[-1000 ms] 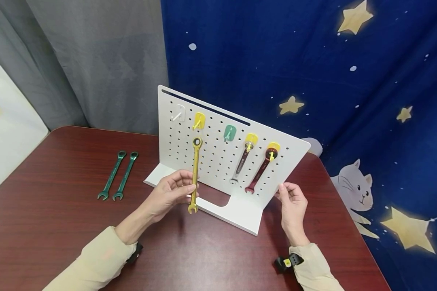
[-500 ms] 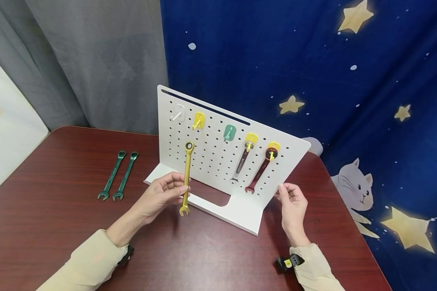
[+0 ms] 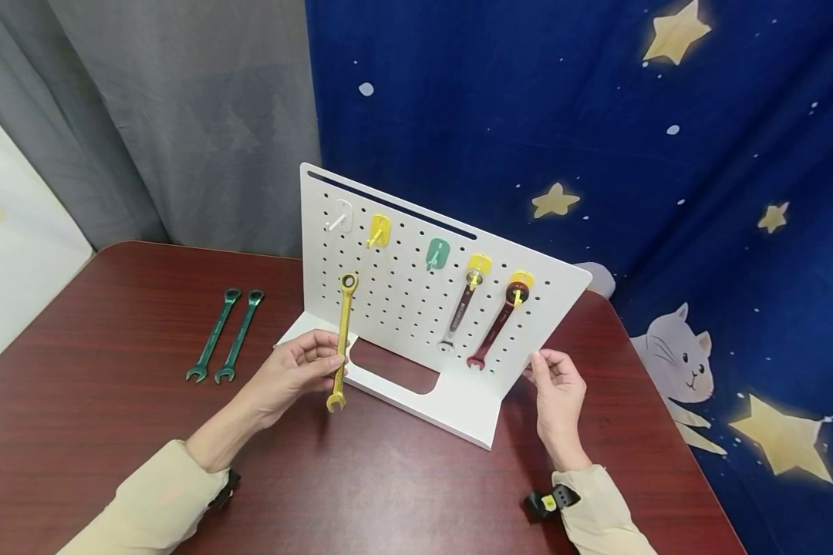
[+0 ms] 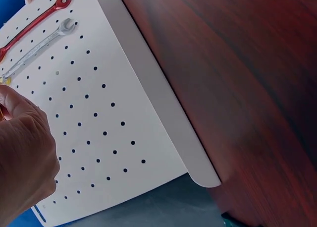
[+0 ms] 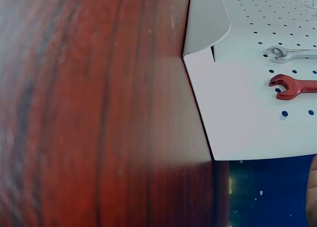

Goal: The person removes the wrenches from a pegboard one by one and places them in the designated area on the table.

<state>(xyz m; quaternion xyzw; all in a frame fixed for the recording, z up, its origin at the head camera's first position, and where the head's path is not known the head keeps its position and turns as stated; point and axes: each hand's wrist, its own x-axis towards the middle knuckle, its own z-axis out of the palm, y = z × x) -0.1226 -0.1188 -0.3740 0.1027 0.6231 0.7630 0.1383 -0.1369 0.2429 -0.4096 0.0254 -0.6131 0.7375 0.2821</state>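
- Blue star-patterned curtain hangs behind a reddish wooden table bearing a white pegboard.
- Gold wrench: in front of the board's left part, below the pale hook and left yellow hook; whether it touches the board, I cannot tell.
- Its long axis runs nearly upright, ring end on top, leaning slightly right.
- Left hand, the nearer one, pinches its lower half between thumb and fingers.
- Right hand, well apart from it, grips the board's right edge, thumb in front.
- Silver wrench and dark red wrench hang farther right; two green wrenches lie left of the board.
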